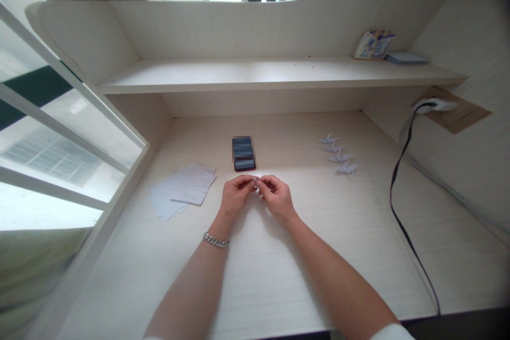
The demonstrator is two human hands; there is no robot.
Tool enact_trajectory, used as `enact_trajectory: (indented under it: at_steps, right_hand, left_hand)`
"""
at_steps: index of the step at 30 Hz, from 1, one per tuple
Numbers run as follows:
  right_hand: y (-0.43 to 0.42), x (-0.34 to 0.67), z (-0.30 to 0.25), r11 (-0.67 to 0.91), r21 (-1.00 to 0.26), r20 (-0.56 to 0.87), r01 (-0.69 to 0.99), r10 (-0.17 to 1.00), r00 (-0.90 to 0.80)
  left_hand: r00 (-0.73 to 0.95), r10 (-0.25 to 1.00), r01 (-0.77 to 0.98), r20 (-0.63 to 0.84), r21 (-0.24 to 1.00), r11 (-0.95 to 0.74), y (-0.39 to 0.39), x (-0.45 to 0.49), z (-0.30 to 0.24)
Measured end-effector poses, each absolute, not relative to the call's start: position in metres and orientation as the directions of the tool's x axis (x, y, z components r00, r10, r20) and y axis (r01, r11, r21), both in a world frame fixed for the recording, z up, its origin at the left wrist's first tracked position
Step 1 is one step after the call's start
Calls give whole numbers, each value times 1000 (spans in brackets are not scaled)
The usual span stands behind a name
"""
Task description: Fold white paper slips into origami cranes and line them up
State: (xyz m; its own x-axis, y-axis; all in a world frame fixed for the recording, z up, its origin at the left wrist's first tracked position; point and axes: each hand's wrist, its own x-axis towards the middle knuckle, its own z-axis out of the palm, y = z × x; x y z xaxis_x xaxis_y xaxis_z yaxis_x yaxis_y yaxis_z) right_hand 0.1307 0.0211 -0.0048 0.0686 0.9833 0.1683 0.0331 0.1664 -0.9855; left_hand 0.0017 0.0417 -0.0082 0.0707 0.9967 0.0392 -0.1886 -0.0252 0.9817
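Observation:
My left hand [234, 195], with a chain bracelet [215, 240] at the wrist, and my right hand [278, 197] meet at the middle of the desk. Both are closed, thumbs and forefingers pinching a small folded piece of white paper [256, 181] between them. Most of that paper is hidden by the fingers. Just beyond the hands lies a dark phone [244, 163], its screen blurred. To the left is a loose stack of paper sheets [194, 184]. Over on the right, several folded paper cranes [338, 158] sit in a row.
A black cable [392, 191] runs from a wall socket [458, 111] down across the desk's right side. Above the back of the desk is a shelf [239, 71] carrying a small patterned box [373, 45] and a flat bluish item [406, 58]. White railings [59, 188] border the left.

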Motion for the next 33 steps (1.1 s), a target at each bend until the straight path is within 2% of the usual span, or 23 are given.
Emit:
enact_trajectory:
  at_steps: [8,20,29,33]
  right_hand:
    - [20,127,-8,180,-965,208,190,968,142]
    - [19,127,-6,201,-937,250,284,957,146]
    - [22,129,-9,139,-977,161,162,978,132]
    - [22,129,-10,146,-973,172,181,975,142]
  left_hand:
    - [58,994,-52,95,994,-92,40,5,-4]
    - [101,988,-53,117,992,-112,38,9,-5]
    - [149,985,-90,82,994,-69,42,6,-7]
    - [140,988,-71,66,996,-57,43,5,-7]
